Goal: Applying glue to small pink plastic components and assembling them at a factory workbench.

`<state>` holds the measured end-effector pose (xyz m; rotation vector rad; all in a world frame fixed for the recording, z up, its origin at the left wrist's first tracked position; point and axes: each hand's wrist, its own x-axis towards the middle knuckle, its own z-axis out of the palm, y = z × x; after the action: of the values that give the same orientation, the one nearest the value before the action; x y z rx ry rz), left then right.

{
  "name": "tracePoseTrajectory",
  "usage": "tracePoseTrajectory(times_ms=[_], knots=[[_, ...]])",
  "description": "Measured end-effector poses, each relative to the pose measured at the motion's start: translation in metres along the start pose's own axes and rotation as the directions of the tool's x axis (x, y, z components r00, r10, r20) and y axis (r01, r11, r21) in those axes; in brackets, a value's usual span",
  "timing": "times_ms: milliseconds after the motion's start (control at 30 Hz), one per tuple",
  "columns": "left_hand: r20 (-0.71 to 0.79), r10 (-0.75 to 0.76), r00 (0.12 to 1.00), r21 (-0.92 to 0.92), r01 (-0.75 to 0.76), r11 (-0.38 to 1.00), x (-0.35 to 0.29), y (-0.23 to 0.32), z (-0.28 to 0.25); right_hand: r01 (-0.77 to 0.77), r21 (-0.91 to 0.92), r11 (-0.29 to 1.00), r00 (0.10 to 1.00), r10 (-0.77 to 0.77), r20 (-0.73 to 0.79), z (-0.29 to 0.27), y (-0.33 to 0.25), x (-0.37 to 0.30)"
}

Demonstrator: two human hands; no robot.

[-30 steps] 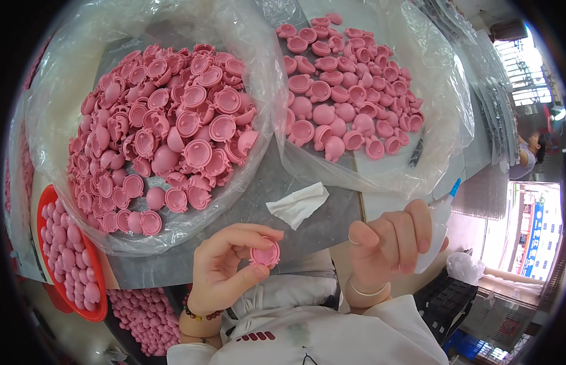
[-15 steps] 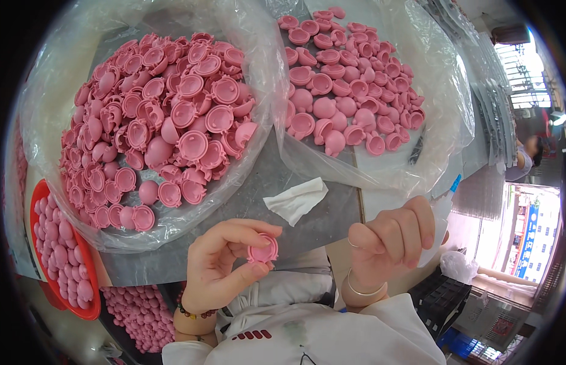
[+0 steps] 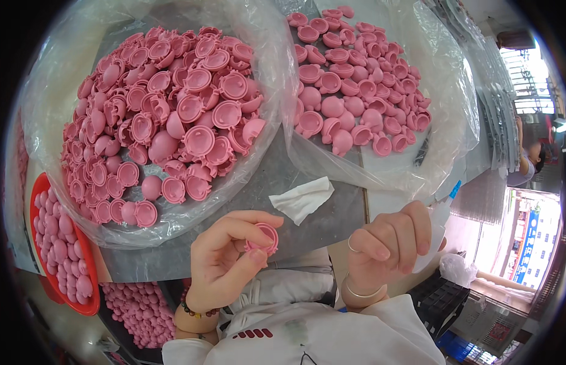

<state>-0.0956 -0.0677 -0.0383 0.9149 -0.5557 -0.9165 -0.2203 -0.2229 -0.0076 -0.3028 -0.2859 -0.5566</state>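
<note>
My left hand [image 3: 225, 261] pinches a small round pink plastic half-shell [image 3: 265, 238] between thumb and fingers, its hollow side showing. To its right, my right hand [image 3: 386, 246] is raised with the fingers curled around a translucent white squeeze bottle [image 3: 440, 222]. The bottle's blue tip [image 3: 455, 190] points up and away; much of its body is hidden behind the fingers. Ahead of both hands, a crumpled white cloth [image 3: 302, 199] lies on the grey tabletop [image 3: 265, 176].
A large clear plastic bag [image 3: 173, 234] of pink half-shells spreads at the far left; another bag [image 3: 380, 173] with similar pieces lies far right. A red basket [image 3: 91, 277] of pink parts stands at the left edge, above another pink heap [image 3: 140, 313]. A black crate [image 3: 438, 295] sits lower right.
The half-shell in my left hand has tilted slightly and risen a little. My right hand stays nearly in place, still gripping the bottle. The whole view has shifted slightly.
</note>
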Motion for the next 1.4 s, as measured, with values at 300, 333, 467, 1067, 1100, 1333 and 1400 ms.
tracePoseTrajectory(times_ms=[300,333,467,1067,1100,1333,1400], knots=[[0.109,0.347,0.932,0.551,-0.347,0.759,0.014,0.012,0.032,-0.023,-0.073,0.997,1.000,0.021,-0.020,0.000,0.011,-0.006],[0.103,0.348,0.932,0.555,-0.344,0.757,0.017,0.014,0.037,-0.013,-0.107,0.994,0.999,0.010,-0.037,0.004,0.012,-0.003],[0.162,0.511,0.844,0.793,-0.420,0.443,0.023,0.014,0.049,0.049,-0.131,0.990,0.999,-0.049,-0.002,-0.003,0.011,-0.012],[0.160,0.567,0.808,0.873,-0.384,0.301,0.026,0.006,0.061,0.178,-0.329,0.928,0.981,-0.140,0.134,-0.004,0.011,-0.012],[0.136,0.550,0.824,0.875,-0.361,0.324,0.026,0.007,0.062,0.177,-0.328,0.928,0.981,-0.139,0.135,-0.004,0.012,-0.012],[0.128,0.543,0.830,0.830,-0.389,0.399,0.028,0.009,0.061,0.193,-0.319,0.928,0.977,-0.151,0.154,-0.003,0.015,-0.013],[0.137,0.554,0.821,0.816,-0.411,0.406,0.029,0.007,0.061,0.200,-0.314,0.928,0.976,-0.159,0.151,-0.003,0.016,-0.013]])
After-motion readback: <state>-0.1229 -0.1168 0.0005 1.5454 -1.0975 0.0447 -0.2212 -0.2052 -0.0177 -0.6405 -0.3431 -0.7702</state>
